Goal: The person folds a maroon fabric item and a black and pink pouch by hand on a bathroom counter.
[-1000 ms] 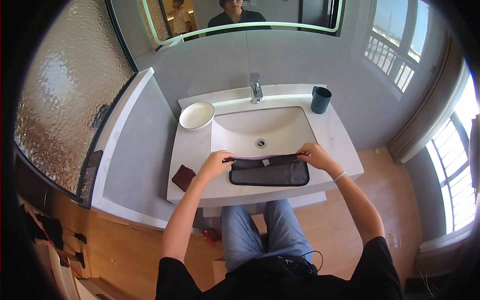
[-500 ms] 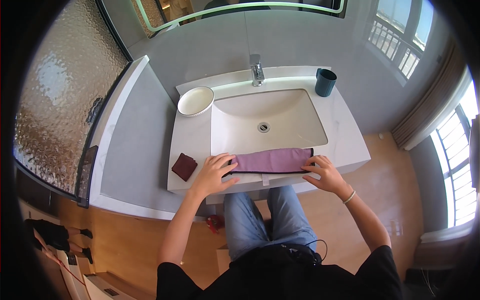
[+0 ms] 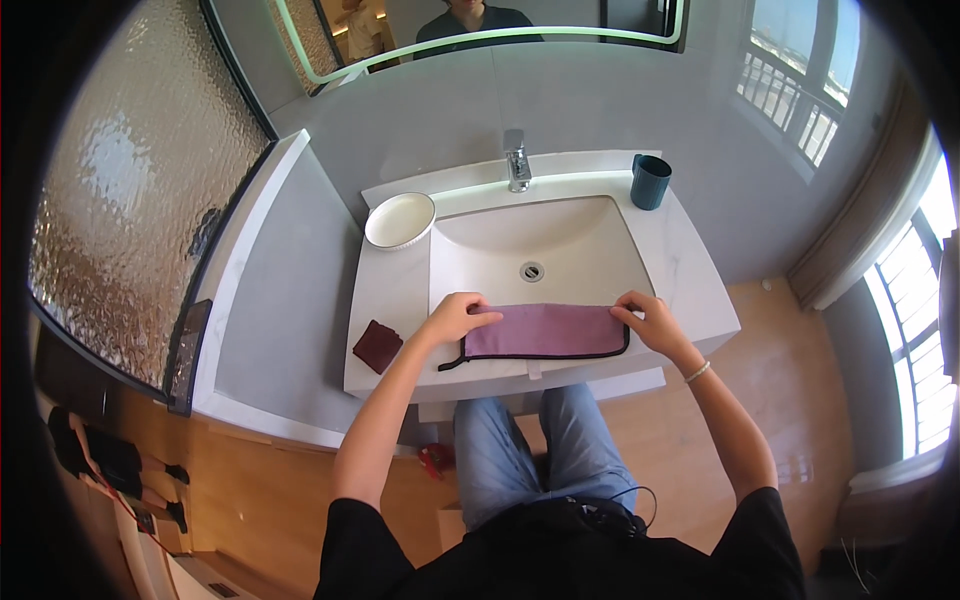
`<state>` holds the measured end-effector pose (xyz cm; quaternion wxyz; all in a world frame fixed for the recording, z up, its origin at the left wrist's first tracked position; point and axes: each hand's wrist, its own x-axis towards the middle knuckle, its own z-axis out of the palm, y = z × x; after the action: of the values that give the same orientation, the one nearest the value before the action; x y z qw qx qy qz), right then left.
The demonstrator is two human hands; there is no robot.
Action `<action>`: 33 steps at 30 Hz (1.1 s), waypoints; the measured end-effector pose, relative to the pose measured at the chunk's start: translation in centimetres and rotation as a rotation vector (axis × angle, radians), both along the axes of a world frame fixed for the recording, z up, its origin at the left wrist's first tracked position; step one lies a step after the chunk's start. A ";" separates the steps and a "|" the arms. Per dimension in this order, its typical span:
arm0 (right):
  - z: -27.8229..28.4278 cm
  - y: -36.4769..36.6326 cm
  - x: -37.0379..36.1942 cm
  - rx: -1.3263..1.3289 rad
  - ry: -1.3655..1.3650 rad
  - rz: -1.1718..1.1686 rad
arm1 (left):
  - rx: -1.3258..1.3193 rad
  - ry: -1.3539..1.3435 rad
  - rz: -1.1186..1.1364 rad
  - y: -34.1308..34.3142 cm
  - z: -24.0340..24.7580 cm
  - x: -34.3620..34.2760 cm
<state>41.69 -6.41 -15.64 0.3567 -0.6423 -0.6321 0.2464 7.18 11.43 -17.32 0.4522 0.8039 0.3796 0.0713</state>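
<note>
White counter [image 3: 688,262]. Purple cloth [image 3: 545,332], black-edged, at front edge between left hand [image 3: 462,318] and right hand [image 3: 645,320]. Sink [image 3: 575,245] set in just beyond both; tap [image 3: 517,168] behind it. Dark red folded piece [image 3: 377,347] left of left hand, nearer body. White bowl [image 3: 400,221] beyond left hand, leftward. Blue-green cup [image 3: 651,186] beyond right hand.

Black-edged purple cloth [image 3: 546,331], maroon folded cloth [image 3: 377,346], dark teal mug [image 3: 650,183]

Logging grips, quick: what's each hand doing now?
Left hand: closed, holding the purple cloth near its upper left corner.
Right hand: closed, holding the purple cloth's upper right corner.
</note>
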 end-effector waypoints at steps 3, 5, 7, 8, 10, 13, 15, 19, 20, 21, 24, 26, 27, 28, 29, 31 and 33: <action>-0.5 -0.5 0.4 -0.037 0.246 -0.065 | 0.174 -0.220 0.200 -3.6 3.5 -1.0; 1.0 -0.7 0.3 0.017 0.509 -0.036 | 0.197 -0.286 0.194 -4.9 5.5 -2.4; 2.9 -0.9 -0.1 -0.012 0.579 -0.008 | 0.221 -0.353 0.194 -6.2 7.3 -3.9; 3.9 -1.0 -0.3 -0.036 0.648 0.017 | 0.294 -0.363 0.177 -6.7 8.1 -4.6; 4.6 -1.0 -0.5 -0.070 0.646 0.052 | 0.363 -0.367 0.164 -8.0 9.9 -5.1; 3.7 -0.1 -1.4 -0.117 0.514 0.089 | 0.306 0.053 0.157 -8.4 10.1 -5.4; 1.5 0.9 -1.9 -0.170 0.280 0.100 | 0.254 0.012 0.156 -7.6 6.5 -5.9; -1.4 1.2 -3.5 -0.062 0.037 -0.027 | 0.393 -0.097 0.099 -5.4 0.8 -5.7; -1.5 0.7 -4.4 0.184 -0.083 -0.030 | 0.422 -0.156 0.115 -5.4 0.1 -5.8; -1.4 0.1 -5.1 0.430 -0.204 -0.031 | 0.421 -0.158 0.113 -5.4 -0.4 -6.1; -0.1 -2.2 -6.4 0.393 -0.393 0.121 | 0.208 -0.167 0.287 -5.4 -1.2 -7.0; -1.5 -3.1 -5.7 0.381 -0.439 0.141 | 0.147 -0.263 0.312 -5.2 -1.1 -6.4; -2.2 -3.3 -5.3 0.397 -0.482 0.163 | 0.145 -0.275 0.317 -5.0 -1.0 -6.2; -2.1 -3.5 -5.4 0.410 -0.523 0.191 | 0.190 -0.242 0.309 -5.1 -0.8 -6.2; -2.0 -3.6 -5.5 0.408 -0.529 0.191 | 0.235 -0.208 0.303 -5.0 -0.7 -6.2; -1.4 -3.6 -5.8 0.405 -0.538 0.218 | 0.193 -0.258 0.304 -3.8 -1.2 -6.9; -1.5 -3.6 -5.2 0.400 -0.559 0.229 | -0.011 -0.245 0.372 -3.5 0.4 -6.1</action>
<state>36.45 -10.02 -17.12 0.2588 -0.5274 -0.8088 -0.0289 1.03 7.90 -16.89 0.4783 0.7031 0.4637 0.2487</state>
